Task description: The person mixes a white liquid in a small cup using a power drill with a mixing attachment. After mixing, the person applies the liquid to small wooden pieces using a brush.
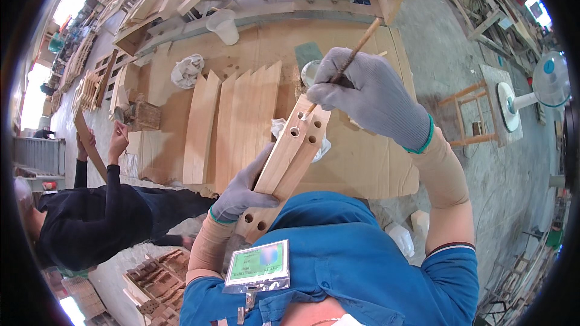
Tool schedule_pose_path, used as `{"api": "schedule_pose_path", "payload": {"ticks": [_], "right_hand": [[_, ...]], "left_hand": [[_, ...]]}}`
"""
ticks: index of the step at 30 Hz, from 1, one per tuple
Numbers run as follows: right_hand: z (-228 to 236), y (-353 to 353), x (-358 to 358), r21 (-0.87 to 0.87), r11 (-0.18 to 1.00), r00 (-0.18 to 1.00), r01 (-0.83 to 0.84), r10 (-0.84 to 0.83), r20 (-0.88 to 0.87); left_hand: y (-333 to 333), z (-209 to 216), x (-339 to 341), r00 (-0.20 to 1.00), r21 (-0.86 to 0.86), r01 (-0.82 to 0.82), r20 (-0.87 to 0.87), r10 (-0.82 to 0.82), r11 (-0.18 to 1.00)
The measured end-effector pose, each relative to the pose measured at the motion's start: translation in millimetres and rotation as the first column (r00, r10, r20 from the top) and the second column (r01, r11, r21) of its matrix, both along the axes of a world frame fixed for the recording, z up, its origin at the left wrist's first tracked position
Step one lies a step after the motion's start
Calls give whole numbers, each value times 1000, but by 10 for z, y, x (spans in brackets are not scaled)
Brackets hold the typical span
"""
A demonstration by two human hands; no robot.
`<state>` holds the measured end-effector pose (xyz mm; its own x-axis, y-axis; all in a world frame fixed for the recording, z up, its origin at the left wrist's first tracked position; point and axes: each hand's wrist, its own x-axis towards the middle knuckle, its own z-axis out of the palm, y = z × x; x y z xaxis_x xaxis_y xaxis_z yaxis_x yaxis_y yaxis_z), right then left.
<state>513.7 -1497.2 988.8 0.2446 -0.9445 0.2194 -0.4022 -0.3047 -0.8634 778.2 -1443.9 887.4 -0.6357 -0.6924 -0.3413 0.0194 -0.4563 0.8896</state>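
My left hand, in a grey knit glove, wraps round the lower part of a pale wooden block that is held at a slant. Round holes are bored near both of its ends, and white stuff shows in some at the far end. In my gloved right hand, a thin wooden stick is pinched. Its lower tip meets one of the far-end holes; the very end is hidden there. A white cloth shows partly behind the block, and a small tub is beside my right fingers.
Several pale planks lie on a cardboard-covered table. Another white cloth and a white plastic cup are farther back. To the left, a person in black holds a wooden strip. A fan and a wooden stool stand right.
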Motion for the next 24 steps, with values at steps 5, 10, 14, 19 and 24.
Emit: {"api": "schedule_pose_path", "payload": {"ticks": [5, 10, 14, 19, 24], "right_hand": [[-145, -136, 22, -146, 988, 995, 41, -27, 94], [-154, -238, -48, 95, 995, 981, 23, -41, 190], [-356, -354, -205, 277, 961, 925, -8, -98, 367], [-1180, -496, -571, 280, 951, 821, 133, -264, 506], [-1949, -569, -572, 346, 905, 737, 248, -408, 539]], "left_hand": [[-73, -21, -47, 1000, 2, -16, 0, 16, 1000], [-133, -51, -78, 998, 23, -58, 35, 57, 998], [-264, -139, -47, 992, 25, -98, 85, 95, 995], [-314, -306, 159, 963, 77, -238, 145, 226, 968], [-332, -353, 278, 926, 121, -348, 200, 320, 930]]}}
